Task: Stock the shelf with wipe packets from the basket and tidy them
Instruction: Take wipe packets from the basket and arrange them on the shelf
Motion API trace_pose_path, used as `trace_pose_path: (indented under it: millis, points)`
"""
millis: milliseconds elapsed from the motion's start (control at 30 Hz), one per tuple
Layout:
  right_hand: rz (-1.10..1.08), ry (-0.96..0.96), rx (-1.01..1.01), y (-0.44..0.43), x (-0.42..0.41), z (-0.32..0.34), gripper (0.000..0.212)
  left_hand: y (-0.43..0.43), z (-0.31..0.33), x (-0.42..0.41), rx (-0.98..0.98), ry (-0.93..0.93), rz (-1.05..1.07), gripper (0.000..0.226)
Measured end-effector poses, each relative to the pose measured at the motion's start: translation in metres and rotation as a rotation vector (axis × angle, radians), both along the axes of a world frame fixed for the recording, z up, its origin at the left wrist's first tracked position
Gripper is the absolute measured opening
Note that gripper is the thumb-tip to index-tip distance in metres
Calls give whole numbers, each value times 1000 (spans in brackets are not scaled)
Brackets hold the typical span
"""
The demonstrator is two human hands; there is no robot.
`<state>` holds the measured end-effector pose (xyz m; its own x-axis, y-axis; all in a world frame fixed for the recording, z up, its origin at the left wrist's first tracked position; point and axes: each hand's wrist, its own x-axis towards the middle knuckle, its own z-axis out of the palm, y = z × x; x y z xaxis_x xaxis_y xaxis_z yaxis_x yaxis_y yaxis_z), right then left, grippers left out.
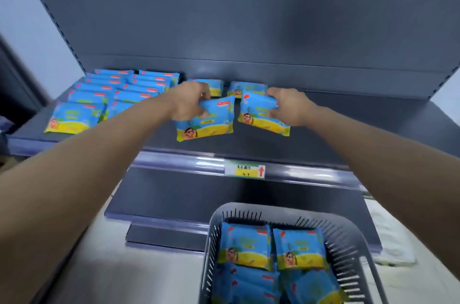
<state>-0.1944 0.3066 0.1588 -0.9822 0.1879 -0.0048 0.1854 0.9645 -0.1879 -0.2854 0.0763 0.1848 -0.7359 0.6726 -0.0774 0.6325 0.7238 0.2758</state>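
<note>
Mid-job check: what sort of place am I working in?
Most likely a shop aisle, or a mock-up of one. A dark metal display shelf carries a price label on its front rail, identical wipe packets sit in rows on it, and a grey basket below holds more.

A dark grey shelving unit (336,134) fills most of the view, its flat back panel (224,17) dull under soft, even light. A slotted upright (57,20) runs up its left edge (a pale bluish wall (27,30) lies beyond). A yellow-and-white price label (245,171) sits on the front rail. The floor (112,269) is light grey.
</note>
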Motion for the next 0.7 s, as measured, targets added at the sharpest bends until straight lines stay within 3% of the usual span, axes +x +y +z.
trace_pose_path:
  millis: [233,467,700]
  points:
    - [-71,-108,71,1,-90,-18,50,14,-15,-103,2,-29,5,33]
    - [-193,-187,126,20,-129,-29,54,46,-43,-168,-3,-92,-74,30]
    - [-264,-2,135,21,-134,-51,47,63,-70,-184,-23,-29,-60,40]
